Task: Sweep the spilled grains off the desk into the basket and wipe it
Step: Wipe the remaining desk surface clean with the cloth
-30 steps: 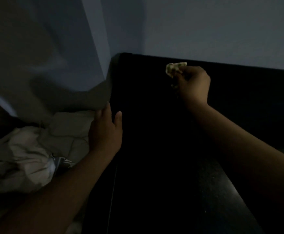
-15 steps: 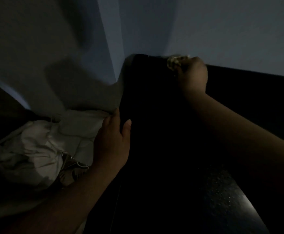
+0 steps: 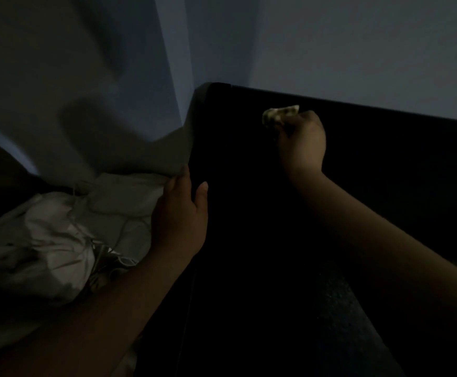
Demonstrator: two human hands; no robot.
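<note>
Right fingers (image 3: 290, 131) curl tight around a wadded cloth (image 3: 279, 114), pinching it so it juts past the knuckles, likely to drag it as a wiper. The right hand (image 3: 302, 142) sits near the far edge of the desk (image 3: 249, 240). The left hand (image 3: 179, 213) rests on the desk's left edge, thumb spread from loosely straight fingers, probably bracing. Faint grains (image 3: 336, 295) speckle the near desk. A pale bag (image 3: 39, 240) lies below the left edge, perhaps the basket's liner; it's too dark to tell.
</note>
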